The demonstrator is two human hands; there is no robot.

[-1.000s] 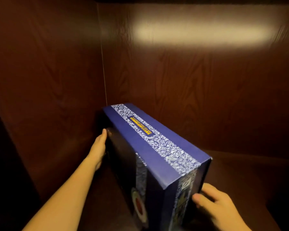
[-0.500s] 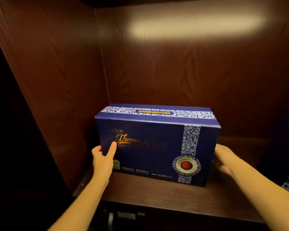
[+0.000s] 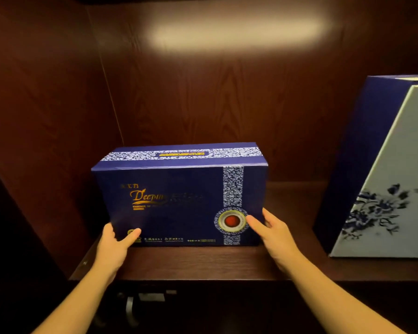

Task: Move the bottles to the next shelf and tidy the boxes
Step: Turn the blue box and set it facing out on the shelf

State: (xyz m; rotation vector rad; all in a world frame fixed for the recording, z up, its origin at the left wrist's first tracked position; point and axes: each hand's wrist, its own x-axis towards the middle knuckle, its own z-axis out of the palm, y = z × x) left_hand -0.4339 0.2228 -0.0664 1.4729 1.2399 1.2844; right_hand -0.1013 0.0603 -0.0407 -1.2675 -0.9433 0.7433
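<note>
Nearest, two bare forearms reach up from the bottom of the view over the front edge of the shelf (image 3: 203,266). The left hand (image 3: 114,247) is open at the lower left corner of the blue box (image 3: 174,201), thumb laid on its front face and fingers around the left end. The right hand (image 3: 275,235) is open too, thumb on the front face beside the red round emblem, fingers by the lower right corner; neither hand closes on it. The blue box stands upright on its long side between the hands, on the left part of the shelf, set back from the front edge. Farther right, well apart, a white box (image 3: 384,189) with blue flowers stands on the shelf, cut off by the frame.
</note>
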